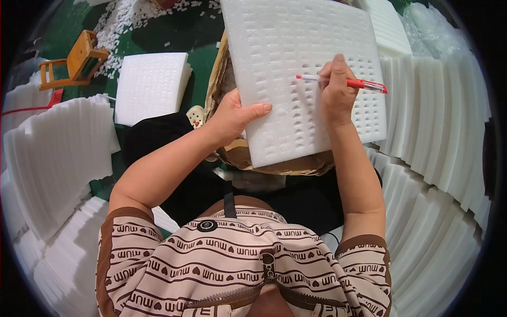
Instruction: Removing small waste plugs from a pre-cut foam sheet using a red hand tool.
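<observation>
A white foam sheet [274,127] is held over a cardboard box [237,154], pinched near the box's left rim by the left hand [232,117], apparently for steadiness, while a red pen [369,85] is gripped above the box by the right hand [338,98], seemingly for control.

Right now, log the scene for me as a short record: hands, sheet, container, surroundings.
Left hand: grips the left edge of the sheet, thumb on top
Right hand: holds a red pen over the sheet; contact with it unclear
Sheet: white foam, rows of small marks, open holes toward the right
Container: brown, beneath the sheet
Left side: wooden chair, foam stacks
Right side: more foam
Floor: green, white bits scattered
</observation>
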Available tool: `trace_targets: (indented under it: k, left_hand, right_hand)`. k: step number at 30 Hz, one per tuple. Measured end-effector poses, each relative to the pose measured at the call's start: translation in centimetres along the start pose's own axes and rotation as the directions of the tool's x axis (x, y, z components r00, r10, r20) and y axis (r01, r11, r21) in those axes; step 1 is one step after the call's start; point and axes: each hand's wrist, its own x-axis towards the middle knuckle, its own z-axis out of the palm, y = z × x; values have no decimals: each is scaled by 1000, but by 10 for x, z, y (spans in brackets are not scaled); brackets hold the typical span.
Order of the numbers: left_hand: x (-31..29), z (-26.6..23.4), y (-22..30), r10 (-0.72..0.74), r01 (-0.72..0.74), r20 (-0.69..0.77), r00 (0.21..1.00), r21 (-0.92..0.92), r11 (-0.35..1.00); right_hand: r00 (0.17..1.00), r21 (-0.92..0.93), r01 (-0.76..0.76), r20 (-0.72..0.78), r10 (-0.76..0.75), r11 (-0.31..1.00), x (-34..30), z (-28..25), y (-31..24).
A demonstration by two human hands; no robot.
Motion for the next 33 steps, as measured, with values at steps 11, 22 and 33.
trace_targets:
  k: [11, 22, 33]
  left_hand:
    - [14, -11, 26, -73, 70, -18, 997, -124, 990]
    - [14, -10, 19, 35, -29, -79, 996, 83, 996]
    - [12, -5, 20, -62, 65, -93, 994, 28, 997]
  right_hand:
    - [997, -108, -65, 40, 70, 992, -1, 4, -9]
    - [994, 155, 57, -104, -41, 986, 5, 3, -3]
    - [980, 227, -187, -17, 196, 956, 1, 8, -21]
